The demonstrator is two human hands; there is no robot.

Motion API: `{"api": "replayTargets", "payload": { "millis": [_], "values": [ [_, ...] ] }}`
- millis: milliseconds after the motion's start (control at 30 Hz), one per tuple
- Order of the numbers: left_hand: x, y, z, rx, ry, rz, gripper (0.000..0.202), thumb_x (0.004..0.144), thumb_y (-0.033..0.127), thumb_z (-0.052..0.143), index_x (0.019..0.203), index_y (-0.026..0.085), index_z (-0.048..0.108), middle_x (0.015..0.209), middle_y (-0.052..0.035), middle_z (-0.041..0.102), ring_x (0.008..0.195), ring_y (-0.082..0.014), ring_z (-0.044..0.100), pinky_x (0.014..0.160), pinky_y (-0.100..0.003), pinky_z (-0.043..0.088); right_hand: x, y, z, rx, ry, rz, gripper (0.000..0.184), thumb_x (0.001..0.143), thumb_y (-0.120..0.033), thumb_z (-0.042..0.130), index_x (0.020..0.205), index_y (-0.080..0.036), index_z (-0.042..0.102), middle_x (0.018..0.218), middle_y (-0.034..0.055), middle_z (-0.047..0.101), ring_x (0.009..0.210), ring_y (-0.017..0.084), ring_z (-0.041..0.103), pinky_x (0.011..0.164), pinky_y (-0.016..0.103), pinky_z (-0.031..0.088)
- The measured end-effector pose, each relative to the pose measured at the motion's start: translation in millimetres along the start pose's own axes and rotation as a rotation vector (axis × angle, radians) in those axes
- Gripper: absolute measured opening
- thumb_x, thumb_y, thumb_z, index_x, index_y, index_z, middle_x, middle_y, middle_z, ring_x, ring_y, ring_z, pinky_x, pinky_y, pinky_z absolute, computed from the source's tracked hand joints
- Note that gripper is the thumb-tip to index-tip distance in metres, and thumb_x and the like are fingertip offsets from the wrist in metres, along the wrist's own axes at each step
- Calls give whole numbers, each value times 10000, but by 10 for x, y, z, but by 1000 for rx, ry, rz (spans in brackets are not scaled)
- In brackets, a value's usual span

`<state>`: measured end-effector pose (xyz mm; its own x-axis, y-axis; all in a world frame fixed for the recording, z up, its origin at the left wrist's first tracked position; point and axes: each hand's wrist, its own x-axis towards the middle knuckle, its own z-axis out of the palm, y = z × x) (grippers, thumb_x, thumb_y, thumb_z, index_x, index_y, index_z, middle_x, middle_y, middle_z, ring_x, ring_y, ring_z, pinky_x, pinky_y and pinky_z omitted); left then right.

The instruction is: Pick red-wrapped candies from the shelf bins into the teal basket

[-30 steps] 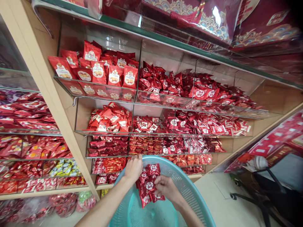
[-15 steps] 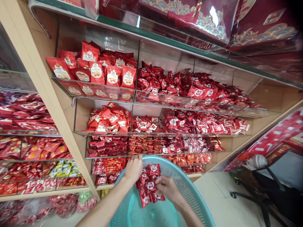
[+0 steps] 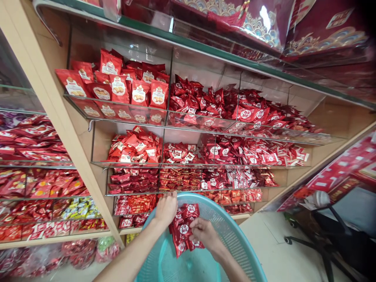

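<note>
A large turquoise plastic basket [image 3: 243, 239] stands below me, its side full of small holes. My left hand [image 3: 166, 209] is closed over its far rim, the fingertips hidden behind the edge. Inside the basket, several small red snack packets [image 3: 183, 243] with round white labels lie in a heap against the far wall. My right hand [image 3: 205, 235] reaches in from the right. Its thumb and fingers are pinched together on a packet at the heap's right side, covering part of it.
Glass-fronted shelves [image 3: 188, 166] full of red packets rise just beyond the basket. A wooden upright [image 3: 73, 156] divides them from more shelves at left. Bagged goods [image 3: 79, 252] lie on the floor there. At right is a black office chair [image 3: 323, 246].
My right hand has shifted slightly left over the packets, and the one by its fingers has moved a little left too. My left hand stays on the rim.
</note>
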<state>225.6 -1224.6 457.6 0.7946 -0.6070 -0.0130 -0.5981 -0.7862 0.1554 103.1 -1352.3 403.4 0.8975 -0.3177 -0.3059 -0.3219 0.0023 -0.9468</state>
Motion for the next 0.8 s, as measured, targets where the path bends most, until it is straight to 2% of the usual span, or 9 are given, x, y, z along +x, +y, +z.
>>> {"api": "replayTargets", "payload": {
  "millis": [167,333,500,800],
  "values": [
    [-6,7,-37,-10,-13,-8,386,876,201,328,1228,100,449,1138,-170,586,1074,-261,551,866,-364,447,19,34,-32,-82,-15,42,155,563,-255,497,690,-170,521,428,-58,537,392,116,523,434,239,406],
    [-19,14,-71,-9,-19,-8,377,874,201,329,1210,99,463,1116,-167,592,1052,-256,560,851,-354,448,33,61,-54,-90,1,19,161,550,-239,445,678,-174,519,415,-69,525,379,102,501,421,226,389],
    [-19,23,-79,-8,-20,3,382,872,197,323,1213,92,459,1117,-174,591,1048,-265,560,844,-372,453,37,59,-52,-74,44,-32,171,546,-243,441,680,-171,519,443,-64,535,406,110,529,443,233,399],
    [-10,7,-64,7,4,3,389,876,209,333,1233,100,443,1099,-171,600,1038,-253,569,847,-365,458,-25,-22,39,-27,17,-34,160,587,-261,500,715,-170,526,522,-56,553,500,133,594,497,240,422]
  ]
}}
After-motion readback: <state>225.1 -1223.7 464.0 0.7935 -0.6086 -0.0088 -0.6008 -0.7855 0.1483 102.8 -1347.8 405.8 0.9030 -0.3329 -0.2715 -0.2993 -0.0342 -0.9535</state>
